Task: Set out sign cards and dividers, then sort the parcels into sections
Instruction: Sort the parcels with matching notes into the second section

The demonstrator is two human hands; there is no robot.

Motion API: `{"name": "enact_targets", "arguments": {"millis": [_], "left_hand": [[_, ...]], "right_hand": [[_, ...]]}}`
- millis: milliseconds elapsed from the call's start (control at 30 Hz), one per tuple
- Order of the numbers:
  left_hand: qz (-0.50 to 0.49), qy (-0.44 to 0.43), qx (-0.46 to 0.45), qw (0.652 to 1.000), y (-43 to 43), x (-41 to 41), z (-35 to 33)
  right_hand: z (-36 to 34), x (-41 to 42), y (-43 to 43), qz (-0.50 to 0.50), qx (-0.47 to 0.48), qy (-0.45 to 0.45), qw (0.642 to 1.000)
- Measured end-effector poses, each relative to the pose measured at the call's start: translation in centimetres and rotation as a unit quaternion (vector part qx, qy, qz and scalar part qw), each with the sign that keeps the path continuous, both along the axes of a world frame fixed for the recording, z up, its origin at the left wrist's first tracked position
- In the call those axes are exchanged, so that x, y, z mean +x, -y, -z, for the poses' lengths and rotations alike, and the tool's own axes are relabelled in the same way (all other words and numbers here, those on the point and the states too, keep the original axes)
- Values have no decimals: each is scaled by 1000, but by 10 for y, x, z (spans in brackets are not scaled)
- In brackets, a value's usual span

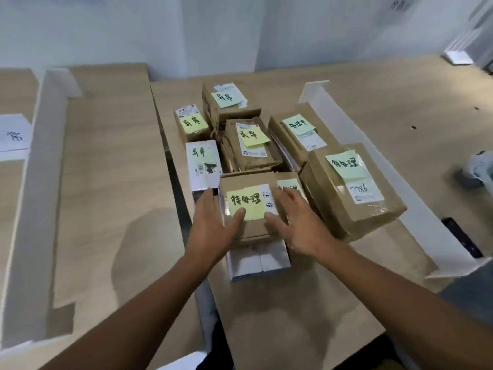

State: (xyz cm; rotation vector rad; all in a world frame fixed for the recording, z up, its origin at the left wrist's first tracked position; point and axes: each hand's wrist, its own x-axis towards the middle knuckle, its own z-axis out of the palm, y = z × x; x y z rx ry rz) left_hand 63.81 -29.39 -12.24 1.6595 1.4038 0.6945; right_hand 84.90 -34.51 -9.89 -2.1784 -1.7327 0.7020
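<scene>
Parcel (248, 206) w/ yellow note sits betw. both hands atop a white box (257, 260). Left hand (213, 222) grips its left side, right hand (296, 222) its right, fingers spread. Larger parcel (354, 193) just right of right hand; divider (373, 166) beyond.

A plain parcel-sorting room, like a mailroom or small warehouse office. Pale wood-grain desks (106, 161) stand pushed together against bare white walls (106, 30). Taped brown cardboard parcels (354, 193) with shipping labels and handwritten sticky notes crowd one desk, beside white upright divider boards (373, 145).
</scene>
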Motion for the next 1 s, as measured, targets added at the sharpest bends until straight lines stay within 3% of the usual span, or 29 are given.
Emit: {"name": "enact_targets", "arguments": {"millis": [133,233,333,433,533,700,1000], "left_hand": [[-7,26,-48,998,10,26,23],[-12,16,-31,999,10,28,26],[-20,26,-33,999,16,28,9],[-23,28,18,999,31,24,-17],[-92,14,72,993,56,14,-48],[-211,1,136,968,101,-39,-103],[-307,-64,219,924,181,-188,-173]], "right_hand": [[32,-11,-7,1,1,-15,1000],[45,-7,-6,-8,35,5,999],[41,-4,-2,-17,62,-31,997],[18,-7,9,-48,111,-61,991],[-17,-15,13,-106,157,-46,981],[-79,-69,17,-212,198,-84,953],[-134,-227,52,-327,255,-106,904]]}}
